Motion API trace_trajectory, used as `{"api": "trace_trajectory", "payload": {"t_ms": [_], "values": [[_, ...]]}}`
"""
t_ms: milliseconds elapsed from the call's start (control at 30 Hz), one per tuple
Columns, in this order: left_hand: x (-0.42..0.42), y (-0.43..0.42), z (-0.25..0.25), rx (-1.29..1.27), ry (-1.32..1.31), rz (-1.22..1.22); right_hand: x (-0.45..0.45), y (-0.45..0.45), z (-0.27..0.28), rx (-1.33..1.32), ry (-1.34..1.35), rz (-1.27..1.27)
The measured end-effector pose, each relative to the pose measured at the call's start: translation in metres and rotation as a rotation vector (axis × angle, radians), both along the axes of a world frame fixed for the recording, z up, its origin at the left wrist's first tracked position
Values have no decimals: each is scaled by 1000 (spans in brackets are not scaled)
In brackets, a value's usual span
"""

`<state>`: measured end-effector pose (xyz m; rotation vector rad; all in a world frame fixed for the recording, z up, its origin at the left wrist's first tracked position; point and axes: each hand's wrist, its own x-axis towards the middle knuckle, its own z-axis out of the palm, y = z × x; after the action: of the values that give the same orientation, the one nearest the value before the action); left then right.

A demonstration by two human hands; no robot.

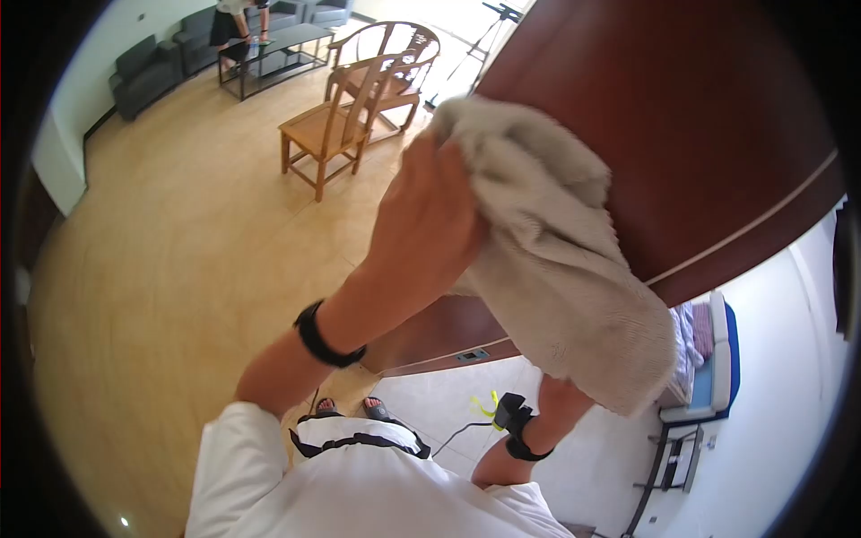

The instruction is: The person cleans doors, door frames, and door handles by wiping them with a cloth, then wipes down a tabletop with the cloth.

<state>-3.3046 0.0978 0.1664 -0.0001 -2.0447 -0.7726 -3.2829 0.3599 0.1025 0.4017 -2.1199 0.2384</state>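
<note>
My left hand (430, 211) is raised in front of me, its fingers closed over the upper end of a beige cloth (560, 260). The cloth lies against a dark reddish-brown wooden door (664, 117), and its loose part hangs down toward the right. My right hand (563, 394) is lower, near the door's other side; the hanging cloth hides its fingers, so what it touches does not show. A metal latch plate (472, 356) sits in the door's edge between my arms.
A wooden chair (327, 130) and a wooden armchair (395, 72) stand on the tan floor. Beyond them, a person (235, 27) bends at a low black table (278, 54) beside dark armchairs (143, 76). A tripod (480, 40) stands behind the door; a bed (704, 350) is at right.
</note>
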Motion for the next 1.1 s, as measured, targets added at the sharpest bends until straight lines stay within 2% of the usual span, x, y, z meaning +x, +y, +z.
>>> {"api": "trace_trajectory", "payload": {"t_ms": [100,167,267,367,433,500,533,567,600,633,667,700,733,767,800,867,933,967,1000,1067,1100], "values": [[-20,6,29,-27,158,89,-27,12,23,-427,-147,264],[-31,8,17,-58,203,197,-65,31,-9,-268,91,199],[-32,19,-10,-99,146,293,-70,54,-31,-21,169,116],[-27,24,-51,-80,15,326,-70,58,-46,146,177,219],[-22,32,-75,-55,-77,319,-68,51,-71,87,171,325],[-21,25,-76,56,-102,193,-62,43,-111,-19,114,350],[-27,19,-71,120,-99,147,-57,30,-111,-90,17,402],[-32,11,-60,84,-102,148,-53,18,-112,-167,-76,449],[-40,10,-48,-71,53,229,-52,12,-91,12,-160,525],[-43,13,-39,-228,178,314,-59,12,-89,-24,-158,610],[-47,16,-29,-263,218,403,-67,9,-90,-62,-170,699],[-43,18,-11,-172,189,264,-72,7,-106,-360,-245,789],[-48,20,-5,-131,310,143,-79,5,-123,-655,-357,862],[-44,31,2,-156,231,141,-81,0,-123,-625,-228,944],[-44,45,4,-186,160,138,-77,-12,-120,-769,-272,1048],[-51,59,-21,-214,122,187,-98,8,-137,-517,-558,1035],[-69,64,-72,22,-22,28,-97,-13,-142,-430,-653,1062],[-51,58,-81,107,-77,-63,-103,-30,-157,-474,-540,1151],[-35,52,-92,196,-132,-146,-105,-39,-156,-425,-610,1103],[-40,46,-145,358,-227,-275,-106,-44,-146,-307,-708,1019],[-51,43,-177,451,-243,-347,-107,-52,-150,-392,-846,1112]]}}
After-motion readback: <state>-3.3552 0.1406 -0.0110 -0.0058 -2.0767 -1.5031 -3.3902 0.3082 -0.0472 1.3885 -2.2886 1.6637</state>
